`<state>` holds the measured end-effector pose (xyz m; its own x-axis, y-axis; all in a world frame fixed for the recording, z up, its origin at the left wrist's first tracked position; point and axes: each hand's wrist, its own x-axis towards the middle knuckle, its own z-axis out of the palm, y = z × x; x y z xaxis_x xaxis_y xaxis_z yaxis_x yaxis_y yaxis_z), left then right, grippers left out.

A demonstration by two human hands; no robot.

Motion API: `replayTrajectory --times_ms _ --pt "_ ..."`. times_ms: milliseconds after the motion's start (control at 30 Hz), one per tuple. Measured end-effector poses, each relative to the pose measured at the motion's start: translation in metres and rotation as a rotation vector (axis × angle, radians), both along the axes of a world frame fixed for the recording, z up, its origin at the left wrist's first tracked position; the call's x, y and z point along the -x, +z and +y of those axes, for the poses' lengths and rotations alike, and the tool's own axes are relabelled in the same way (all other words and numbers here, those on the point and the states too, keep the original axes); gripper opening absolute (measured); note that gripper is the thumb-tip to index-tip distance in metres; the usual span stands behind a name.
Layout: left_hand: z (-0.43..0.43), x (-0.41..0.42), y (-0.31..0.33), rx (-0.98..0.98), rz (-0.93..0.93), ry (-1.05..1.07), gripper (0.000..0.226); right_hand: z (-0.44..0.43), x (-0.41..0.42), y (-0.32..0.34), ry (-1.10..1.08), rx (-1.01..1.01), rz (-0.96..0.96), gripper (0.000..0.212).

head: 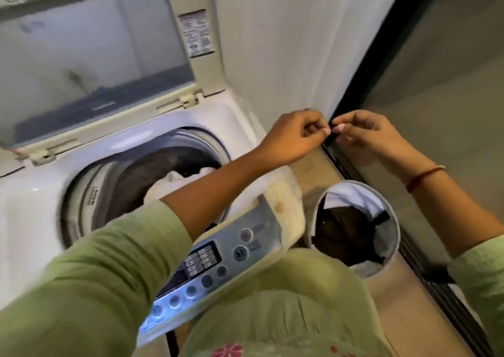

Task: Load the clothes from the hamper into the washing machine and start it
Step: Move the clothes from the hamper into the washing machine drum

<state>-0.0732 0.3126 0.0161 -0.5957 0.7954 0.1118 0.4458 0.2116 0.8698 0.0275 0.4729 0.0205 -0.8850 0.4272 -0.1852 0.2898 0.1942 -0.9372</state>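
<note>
Both left hand point(297, 135) and right hand point(365, 132) curl fingertip to fingertip, grasp unclear; washing machine point(32, 206) sticker point(197, 33) unreadable.

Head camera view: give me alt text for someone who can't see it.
The left hand and right hand nearly meet at the fingertips beside an open washer with white clothes inside; a hamper beside it holds dark clothes. Whether they pinch anything is unclear.

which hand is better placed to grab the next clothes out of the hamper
Right hand: the hamper sits just below its forearm, with dark clothes inside. The left hand reaches across from over the washing machine.
</note>
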Motion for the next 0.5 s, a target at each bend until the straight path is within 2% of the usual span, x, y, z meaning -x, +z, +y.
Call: replayTrajectory --times_ms 233,500 --pt "0.125 -0.065 -0.069 0.24 -0.169 -0.213 0.011 0.07 -0.082 -0.063 -0.173 0.043 -0.148 0.015" --pt "0.186 -0.112 -0.172 0.572 -0.259 -0.248 0.013 0.135 -0.133 -0.16 -0.375 0.138 -0.306 0.016"
